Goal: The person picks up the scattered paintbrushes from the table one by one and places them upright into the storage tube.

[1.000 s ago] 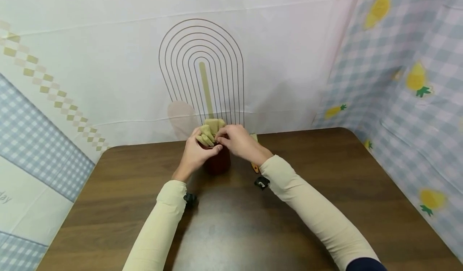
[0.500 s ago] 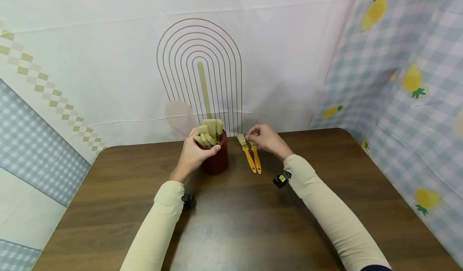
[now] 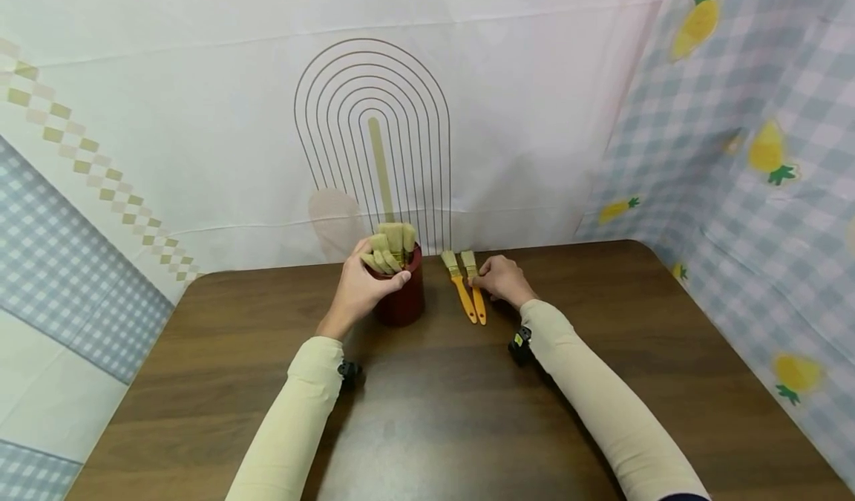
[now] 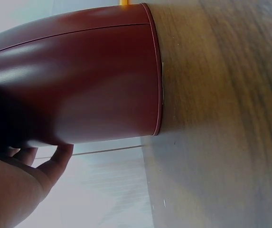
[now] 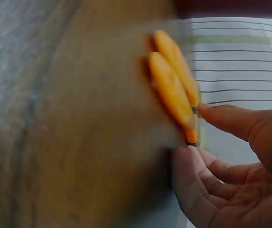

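Observation:
A dark red cylindrical pot point(image 3: 406, 304) stands upright near the table's back edge, with several pale-bristled paintbrushes point(image 3: 390, 241) in it, bristles up. My left hand point(image 3: 361, 287) grips its upper part, thumb at the front of the rim. In the left wrist view the pot's smooth side point(image 4: 102, 80) shows, with fingertips against it. To the right lie two paintbrushes with orange handles, a left paintbrush point(image 3: 464, 294) and a right paintbrush point(image 3: 477, 302). My right hand point(image 3: 508, 281) pinches the right paintbrush at the neck below its bristles, thumb and forefinger on opposite sides.
The brown wooden table point(image 3: 427, 412) has its back edge along a white printed cloth point(image 3: 534, 115). A blue checked cloth with fruit prints point(image 3: 748, 211) hangs along the right side. Small dark cameras sit at both wrists.
My right hand has left the brushes in the pot, moved right, and come down onto the right loose paintbrush. The left hand keeps its hold on the pot.

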